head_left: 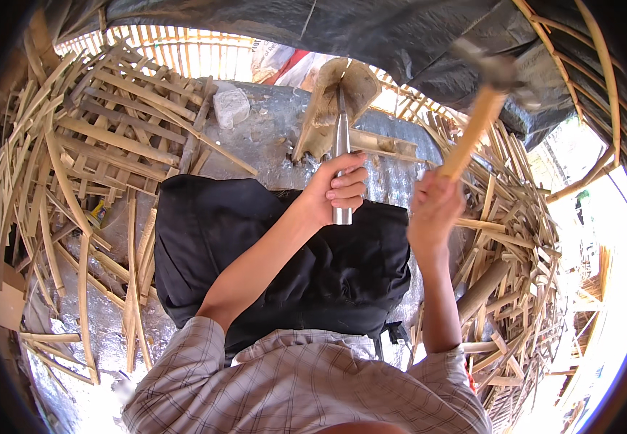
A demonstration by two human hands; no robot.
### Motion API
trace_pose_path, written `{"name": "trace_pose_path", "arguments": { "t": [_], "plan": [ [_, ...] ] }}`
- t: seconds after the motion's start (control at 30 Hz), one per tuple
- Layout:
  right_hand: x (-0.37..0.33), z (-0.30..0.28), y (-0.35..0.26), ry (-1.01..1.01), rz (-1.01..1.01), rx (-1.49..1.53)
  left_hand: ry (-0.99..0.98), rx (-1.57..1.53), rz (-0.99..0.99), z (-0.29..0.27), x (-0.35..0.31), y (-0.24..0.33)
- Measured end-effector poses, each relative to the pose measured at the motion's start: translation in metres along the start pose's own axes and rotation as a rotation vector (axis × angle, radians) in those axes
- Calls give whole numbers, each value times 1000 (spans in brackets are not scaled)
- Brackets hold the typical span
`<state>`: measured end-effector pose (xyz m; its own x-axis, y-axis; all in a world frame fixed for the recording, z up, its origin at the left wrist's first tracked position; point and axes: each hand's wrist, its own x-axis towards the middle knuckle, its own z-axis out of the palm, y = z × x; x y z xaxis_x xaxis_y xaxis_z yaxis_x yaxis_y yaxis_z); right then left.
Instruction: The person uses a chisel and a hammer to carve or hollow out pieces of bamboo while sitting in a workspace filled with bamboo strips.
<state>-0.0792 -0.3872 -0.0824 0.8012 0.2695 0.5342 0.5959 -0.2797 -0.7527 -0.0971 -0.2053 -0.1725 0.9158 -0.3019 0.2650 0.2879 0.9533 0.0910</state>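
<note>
Up front, your left hand (pixel 336 189) grips the chisel (pixel 341 148) set in the barely split bamboo chunk (pixel 331 101); right hand (pixel 433 210) clamps the raised hammer (pixel 481 108).

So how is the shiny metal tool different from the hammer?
The metal chisel is silvery all over and stands upright with its tip in the split bamboo piece; the hammer has a pale wooden handle and is raised in the air, tilted and blurred. The left hand grips the chisel, the right hand the hammer. Both are tightly held.
</note>
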Motion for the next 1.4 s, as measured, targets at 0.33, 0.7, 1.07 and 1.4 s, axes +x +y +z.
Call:
{"name": "trace_pose_path", "arguments": {
  "t": [0.33, 0.7, 1.07, 1.4],
  "plan": [
    [9, -5, -42, -228, 26, -479, 68, 12, 13, 4, -7, 22],
    [18, 15, -60, -283, -25, -534, 126, 59, 30, 10, -9, 15],
    [29, 13, -48, -341, -90, -677, 118, 81, 25, 8, -11, 20],
    [11, 19, 4, -322, -118, -688, 201, 27, 28, 9, -9, 19]
  ]
}}
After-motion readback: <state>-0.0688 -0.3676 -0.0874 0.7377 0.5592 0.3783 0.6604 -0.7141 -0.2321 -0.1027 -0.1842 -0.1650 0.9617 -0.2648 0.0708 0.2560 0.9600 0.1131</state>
